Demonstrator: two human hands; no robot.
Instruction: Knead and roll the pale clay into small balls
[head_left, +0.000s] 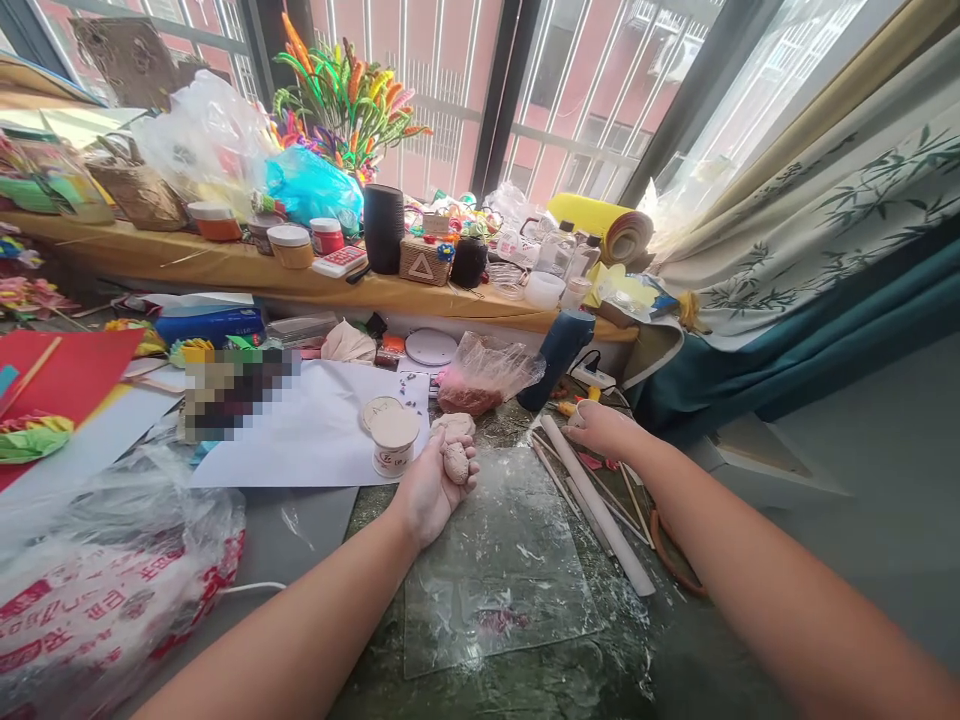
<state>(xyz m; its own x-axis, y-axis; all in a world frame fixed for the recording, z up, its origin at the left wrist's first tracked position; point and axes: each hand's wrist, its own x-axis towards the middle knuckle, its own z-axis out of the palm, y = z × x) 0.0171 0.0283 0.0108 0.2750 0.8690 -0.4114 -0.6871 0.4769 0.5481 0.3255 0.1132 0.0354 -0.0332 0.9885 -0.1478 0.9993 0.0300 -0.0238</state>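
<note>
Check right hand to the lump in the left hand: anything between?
Yes, low down: the pale rod and a thin stick lie on the table between right hand and lump. The left hand also cups the lump. Above the rod, nothing visible blocks.

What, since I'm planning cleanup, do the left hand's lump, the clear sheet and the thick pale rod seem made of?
Lump: probably clay; matte, pale, pitted.
Clear sheet: glass or plastic; glossy, tabletop showing through.
Thick pale rod: perhaps plastic; smooth, dull, no visible grain.
</note>
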